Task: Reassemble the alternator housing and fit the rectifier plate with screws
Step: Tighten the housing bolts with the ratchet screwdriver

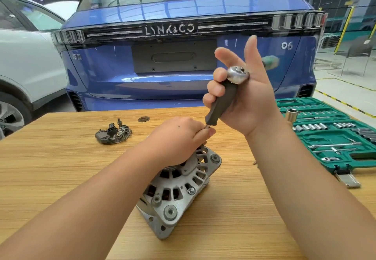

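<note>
Hands are working close together over the alternator housing (179,190), which is sitting tilted on the wooden worktop (61,168) right in front of the person. The right hand (242,95) is wrapping its lower fingers round the dark handle of a driver (221,101) with a rounded metal cap, thumb and forefinger sticking out loose. The left hand (179,137) is curling down at the tool's steel tip, pinching it against the top of the housing — the exact contact is hidden under the fingers.

The housing is looking like cast aluminium: dull grey, ribbed, slotted with vents, copper windings showing through. It is probably heavy and stiff, unlikely to slide by itself, yet tippy on its lugs; the thick bolt ears are seeming the safest places to hold, not the thin vent ribs.

The rectifier plate (114,134) is lying well apart on the far left of the worktop — black plastic with fine metal terminals, likely light and fragile, best lifted by its rim. A green socket case (329,137) is lying open at the right, a blue car (183,56) behind.
</note>
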The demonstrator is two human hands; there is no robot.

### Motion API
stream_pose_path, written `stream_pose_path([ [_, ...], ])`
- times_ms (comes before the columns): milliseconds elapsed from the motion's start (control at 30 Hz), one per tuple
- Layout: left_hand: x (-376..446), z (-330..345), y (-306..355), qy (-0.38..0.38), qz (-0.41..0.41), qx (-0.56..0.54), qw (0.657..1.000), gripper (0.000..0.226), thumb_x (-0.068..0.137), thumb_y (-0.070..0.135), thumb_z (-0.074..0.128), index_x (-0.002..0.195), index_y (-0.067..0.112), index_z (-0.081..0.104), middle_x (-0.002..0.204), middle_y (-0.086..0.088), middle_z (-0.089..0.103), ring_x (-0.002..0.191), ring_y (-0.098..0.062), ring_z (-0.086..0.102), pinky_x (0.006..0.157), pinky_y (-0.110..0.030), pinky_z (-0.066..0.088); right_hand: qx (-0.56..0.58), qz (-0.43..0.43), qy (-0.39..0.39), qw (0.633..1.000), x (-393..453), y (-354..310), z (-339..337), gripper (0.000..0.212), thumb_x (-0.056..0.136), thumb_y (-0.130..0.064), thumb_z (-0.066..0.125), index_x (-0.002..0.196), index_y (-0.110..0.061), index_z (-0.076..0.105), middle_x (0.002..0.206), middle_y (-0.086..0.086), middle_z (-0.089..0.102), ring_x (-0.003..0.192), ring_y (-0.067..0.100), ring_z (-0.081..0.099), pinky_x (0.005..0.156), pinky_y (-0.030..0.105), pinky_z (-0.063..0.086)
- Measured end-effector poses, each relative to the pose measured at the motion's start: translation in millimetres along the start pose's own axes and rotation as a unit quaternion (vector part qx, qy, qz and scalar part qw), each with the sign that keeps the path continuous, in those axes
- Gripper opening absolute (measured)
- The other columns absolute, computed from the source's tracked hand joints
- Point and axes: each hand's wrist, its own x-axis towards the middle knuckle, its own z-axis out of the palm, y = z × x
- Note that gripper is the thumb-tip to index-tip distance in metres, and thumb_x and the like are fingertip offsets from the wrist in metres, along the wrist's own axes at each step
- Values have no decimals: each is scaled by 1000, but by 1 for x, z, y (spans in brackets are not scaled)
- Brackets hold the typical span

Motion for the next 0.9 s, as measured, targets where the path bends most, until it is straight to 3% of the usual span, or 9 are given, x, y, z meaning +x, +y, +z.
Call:
stream_pose_path([
  [100,0,0,-1,-6,-8,-31,999,49,106,52,37,95,21,72,81,15,67,75,-3,60,66,-26,45,-12,-72,-60,996,-3,8,-1,22,86,-42,73,97,-24,78,84,0,68,67,14,62,65,30,51],
  [167,0,1,-2,-6,-11,-34,999,49,106,54,36,97,21,72,82,14,68,75,-3,60,66,-27,46,-29,-103,-55,993,-2,10,0,10,93,-26,69,97,-23,77,91,2,70,70,16,62,65,31,51],
  [333,-3,0,-3,-15,-3,-33,999,52,105,56,35,93,20,71,70,5,64,60,-11,58,56,-28,42,-119,-194,18,974,-2,18,8,22,94,-20,57,84,-19,77,99,5,72,78,20,57,66,32,46],
  [400,-4,0,-4,-22,0,-39,999,52,105,57,36,95,20,72,70,5,65,65,-9,59,55,-25,42,-147,-218,30,964,-2,21,7,20,94,-21,59,84,-18,76,99,8,71,77,22,56,66,33,44],
  [467,-6,-1,-5,-24,5,-49,999,51,105,56,37,97,21,73,72,11,66,70,-1,59,55,-18,42,-142,-214,1,966,-1,19,6,12,92,-25,70,88,-15,75,97,10,71,75,24,57,65,33,45],
  [600,-7,-4,-5,-29,17,-63,997,48,105,55,37,100,25,74,92,15,72,83,-1,62,73,-16,46,-44,-116,-138,983,-4,11,-2,16,84,-26,78,99,-21,77,95,7,70,75,22,60,70,36,49],
  [733,-7,-4,-4,-40,20,-61,997,50,103,58,35,97,26,73,91,7,73,83,-11,66,79,-31,53,7,-69,-169,983,-7,3,-7,11,80,-18,81,89,-18,75,91,7,71,77,22,64,75,38,50],
  [833,-6,-2,-4,-31,16,-60,998,49,103,57,35,96,28,73,84,15,71,78,-5,63,72,-22,50,-58,-115,-122,984,-5,3,-4,6,82,-10,75,85,-16,75,88,11,74,73,26,65,70,38,52],
  [900,-6,-1,-4,-27,10,-57,998,49,104,58,35,95,28,73,84,13,72,76,-5,64,72,-22,51,-106,-167,-69,978,-4,8,1,15,86,-9,63,83,-16,76,90,12,74,73,27,63,69,37,51],
])
